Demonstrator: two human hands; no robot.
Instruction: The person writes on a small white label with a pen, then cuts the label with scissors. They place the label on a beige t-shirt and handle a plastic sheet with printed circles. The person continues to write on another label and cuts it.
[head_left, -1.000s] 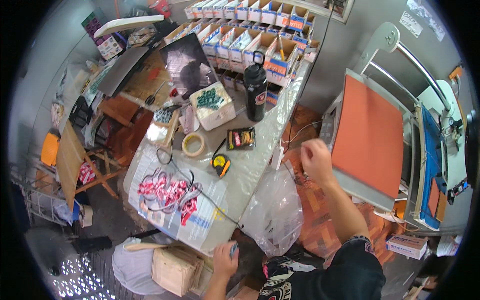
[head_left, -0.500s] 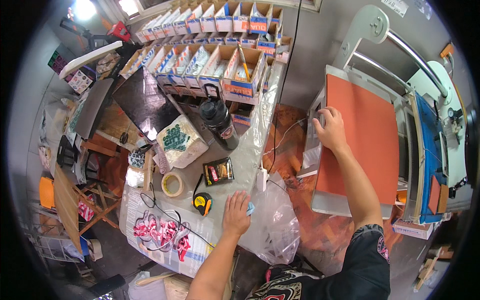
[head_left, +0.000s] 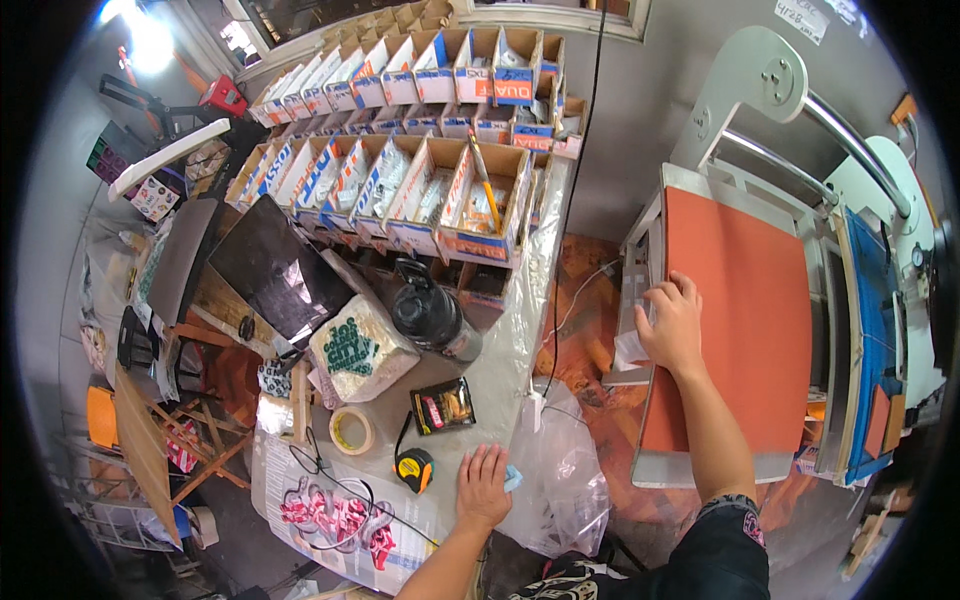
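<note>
My left hand (head_left: 486,487) lies palm down on the right edge of the grey table (head_left: 455,455), its fingers stretched out. A small light-blue piece (head_left: 513,478) shows beside its fingers; I cannot make out what it is. Over to the right, my right hand (head_left: 673,323) is at the left edge of the orange-red pad (head_left: 740,330) on a heat press, thumb and fingers apart and slightly bent. No object shows in it. Nearest my left hand are a yellow-black tape measure (head_left: 413,468) and a small black packet (head_left: 442,406).
A roll of tape (head_left: 352,431), a dark bottle (head_left: 430,310) and a white wrapped block (head_left: 362,350) stand on the table. Cardboard bins (head_left: 410,190) line its back. Clear plastic (head_left: 555,470) hangs off its right edge. A printed sheet (head_left: 335,515) lies at the front left.
The view has tilted upward, so everything sits lower in the picture. Both hands stay close to the same places on the table and the pad.
</note>
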